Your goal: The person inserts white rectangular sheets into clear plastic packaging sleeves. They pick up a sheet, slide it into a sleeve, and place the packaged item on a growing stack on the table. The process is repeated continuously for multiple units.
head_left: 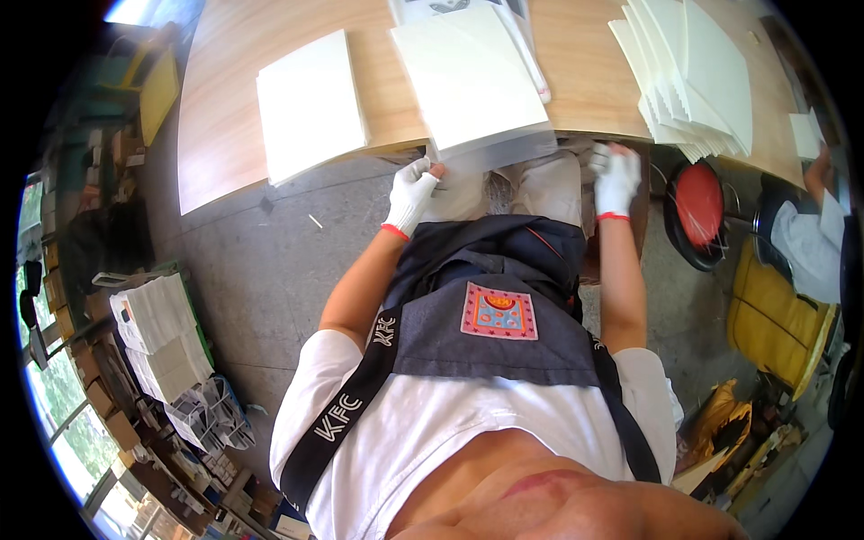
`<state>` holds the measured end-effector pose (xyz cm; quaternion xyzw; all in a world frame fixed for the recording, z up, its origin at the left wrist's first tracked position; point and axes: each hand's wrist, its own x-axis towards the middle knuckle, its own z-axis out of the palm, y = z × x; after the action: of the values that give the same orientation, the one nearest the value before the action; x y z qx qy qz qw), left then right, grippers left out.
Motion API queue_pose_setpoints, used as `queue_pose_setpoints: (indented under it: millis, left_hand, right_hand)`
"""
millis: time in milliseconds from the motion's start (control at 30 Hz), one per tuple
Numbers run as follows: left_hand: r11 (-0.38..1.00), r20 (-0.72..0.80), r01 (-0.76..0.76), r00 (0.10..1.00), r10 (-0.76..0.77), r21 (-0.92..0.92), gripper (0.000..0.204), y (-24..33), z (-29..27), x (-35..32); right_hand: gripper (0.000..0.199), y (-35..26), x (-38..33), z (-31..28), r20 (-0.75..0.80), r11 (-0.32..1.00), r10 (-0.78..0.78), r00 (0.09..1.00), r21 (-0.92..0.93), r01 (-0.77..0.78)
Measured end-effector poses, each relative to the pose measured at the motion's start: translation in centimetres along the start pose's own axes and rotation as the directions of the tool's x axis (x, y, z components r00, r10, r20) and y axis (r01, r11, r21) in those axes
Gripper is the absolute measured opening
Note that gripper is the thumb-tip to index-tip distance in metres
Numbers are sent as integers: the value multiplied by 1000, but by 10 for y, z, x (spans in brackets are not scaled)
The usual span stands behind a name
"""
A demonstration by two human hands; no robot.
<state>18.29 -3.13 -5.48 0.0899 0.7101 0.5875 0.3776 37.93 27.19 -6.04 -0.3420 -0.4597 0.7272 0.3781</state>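
On the wooden bench (225, 135): white sheet stack (310, 103) far left. Left hand (412, 193), gloved, pinching near edge of clear-sleeved white stack (472, 81) overhanging bench edge. Right hand (617, 178), gloved, loosely curled below bench edge, empty. Fanned white sheets (693, 72) far right.

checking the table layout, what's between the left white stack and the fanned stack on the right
In the head view, one white stack in a clear sleeve lies between the left stack and the fanned stack; wooden table shows either side.

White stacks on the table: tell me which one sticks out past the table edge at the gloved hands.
The middle stack, in a clear sleeve: its near end overhangs the table edge, right by the left hand. The left stack and fanned right pile lie apart from both hands.
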Motion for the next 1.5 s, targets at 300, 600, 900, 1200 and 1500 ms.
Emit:
queue_pose_setpoints:
  millis: [300,600,900,1200,1500]
  left_hand:
    - [-8,215,-517,342,915,856,22,33,9,7]
    - [447,-67,-605,545,836,659,23,12,-2,15]
    - [915,-313,-146,949,23,-376,14,16,5,5]
    - [879,-491,-384,729,477,283,23,80,-102,-24]
    - [483,-444,91,568,693,871,35,24,-219,7]
  right_hand:
    - [33,-22,-29,-12,323,-104,95,941,-937,332]
    - [19,-6,-16,93,665,309,-170,728,-665,680]
    - [42,13,-39,95,51,734,176,983,-673,-97]
    - [41,28,-51,206,478,821,484,733,-537,-193]
    - [42,28,-71,315,625,564,489,608,-759,327]
